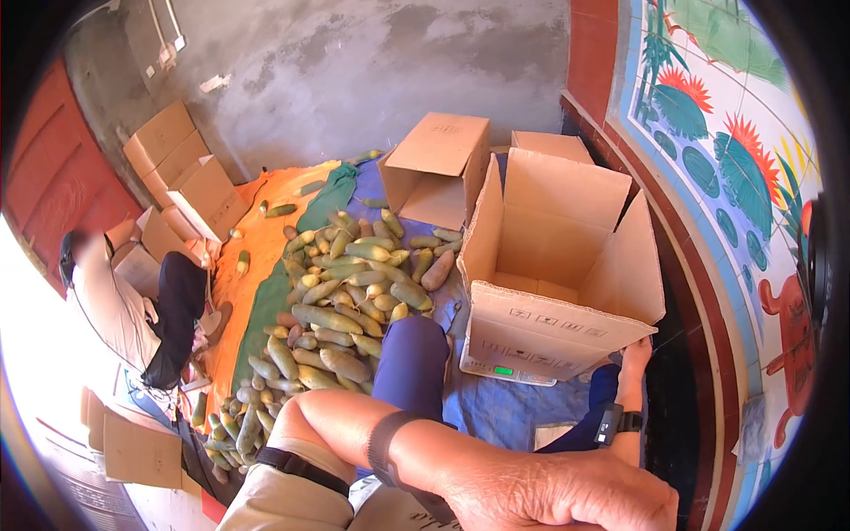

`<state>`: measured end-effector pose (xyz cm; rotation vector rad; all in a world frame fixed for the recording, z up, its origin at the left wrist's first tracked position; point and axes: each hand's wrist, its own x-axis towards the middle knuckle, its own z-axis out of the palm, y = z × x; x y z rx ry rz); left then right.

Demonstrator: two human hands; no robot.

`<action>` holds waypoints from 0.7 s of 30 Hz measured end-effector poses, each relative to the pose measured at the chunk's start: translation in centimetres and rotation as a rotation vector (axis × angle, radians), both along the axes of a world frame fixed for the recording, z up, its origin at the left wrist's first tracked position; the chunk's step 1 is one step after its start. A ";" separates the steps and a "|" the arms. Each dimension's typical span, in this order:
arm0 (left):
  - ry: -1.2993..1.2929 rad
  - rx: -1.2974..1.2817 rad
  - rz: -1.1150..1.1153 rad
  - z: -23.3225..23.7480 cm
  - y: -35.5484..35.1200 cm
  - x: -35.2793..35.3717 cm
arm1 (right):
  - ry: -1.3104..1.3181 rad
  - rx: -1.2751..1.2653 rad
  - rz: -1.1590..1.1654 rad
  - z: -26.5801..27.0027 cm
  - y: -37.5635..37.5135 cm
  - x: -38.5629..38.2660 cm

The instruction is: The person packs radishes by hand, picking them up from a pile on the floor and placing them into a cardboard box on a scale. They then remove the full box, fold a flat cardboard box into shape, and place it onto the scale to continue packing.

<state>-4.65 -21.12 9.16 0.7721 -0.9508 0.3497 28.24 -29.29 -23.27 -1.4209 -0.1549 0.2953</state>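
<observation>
An open, upright cardboard box (553, 332) with its flaps raised stands on a digital scale (522, 379) whose small display glows green. The inside that shows looks bare. My right hand (634, 361) has its fingers at the box's lower right corner, the wrist below wearing a dark watch. Across the foreground reaches my left forearm, with my left hand (571, 496) bent at the lower right, close to the camera. Its fingers are hidden, so whether it holds anything does not show. Left of my knee lies a big heap of long, thick green-yellow vegetables (332, 314) resembling radishes.
Another cardboard box (438, 159) lies on its side behind the heap. Blue (478, 407) and orange (239, 305) sheets cover the floor. At left, a person (115, 310) sits near stacked cartons (177, 159). A tiled, painted wall (708, 177) runs along the right.
</observation>
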 end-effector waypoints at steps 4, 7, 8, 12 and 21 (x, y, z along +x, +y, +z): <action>0.067 -0.016 -0.081 0.1 0.2 -1.1 | 0.003 -0.123 -0.112 2.1 -1.0 -1.7; -0.012 -0.012 -0.041 -0.3 -0.3 -1.3 | 0.034 -0.082 -0.111 2.5 -2.2 -2.4; -0.010 -0.022 -0.033 -0.4 -0.2 -1.5 | 0.052 -0.065 -0.131 2.6 -2.5 -2.6; -0.054 0.014 -0.072 -1.0 0.1 -1.5 | 0.117 -0.046 -0.180 3.2 -3.2 -4.2; -0.040 -0.083 -0.031 -1.4 0.4 -3.2 | 0.136 0.040 -0.171 2.4 -3.2 -4.1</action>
